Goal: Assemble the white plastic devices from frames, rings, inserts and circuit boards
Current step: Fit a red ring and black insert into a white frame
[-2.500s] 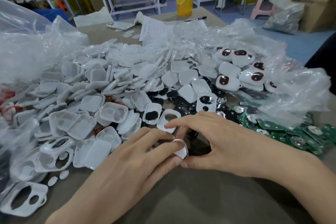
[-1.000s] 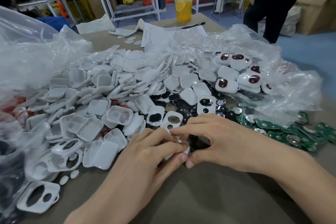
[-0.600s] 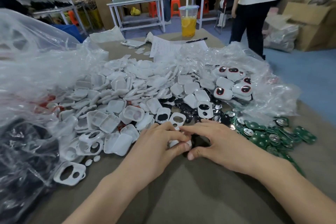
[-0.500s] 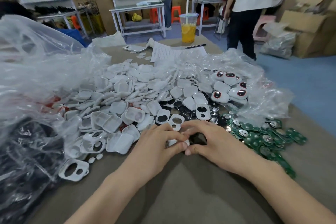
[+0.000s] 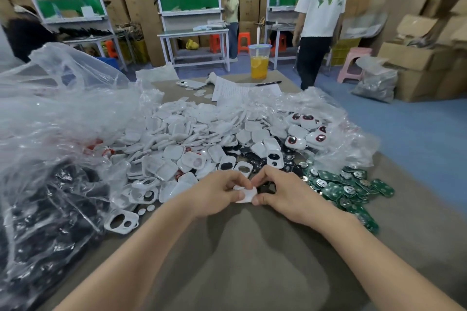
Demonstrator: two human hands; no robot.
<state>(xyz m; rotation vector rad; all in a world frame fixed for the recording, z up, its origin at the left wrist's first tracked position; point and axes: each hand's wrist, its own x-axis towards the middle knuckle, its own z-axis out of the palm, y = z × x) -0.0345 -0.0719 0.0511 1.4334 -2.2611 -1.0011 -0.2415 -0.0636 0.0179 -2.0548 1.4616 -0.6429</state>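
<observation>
Both hands meet at the table's middle around one small white plastic device [image 5: 246, 195]. My left hand [image 5: 218, 192] pinches its left side with thumb and fingers. My right hand [image 5: 283, 190] grips its right edge, fingers curled over the top. Most of the piece is hidden by the fingers. Behind the hands lies a big heap of white shells and frames [image 5: 182, 144]. Black round inserts [image 5: 255, 159] sit just beyond the fingertips. Green circuit boards [image 5: 346, 188] are piled at the right. Finished white devices with dark red-rimmed windows [image 5: 307, 131] lie on clear plastic at the back right.
A clear bag of black parts [image 5: 43, 209] fills the left side. A loose white frame [image 5: 121, 221] lies near the left forearm. A cup of orange drink [image 5: 259, 62], a pen, papers and a phone [image 5: 190, 84] stand at the far edge. A person [image 5: 318, 20] walks beyond the table.
The camera has tilted up, showing more of the room. The hands stay together on the white device, which now shows more between the thumbs. The person behind has walked further off.
</observation>
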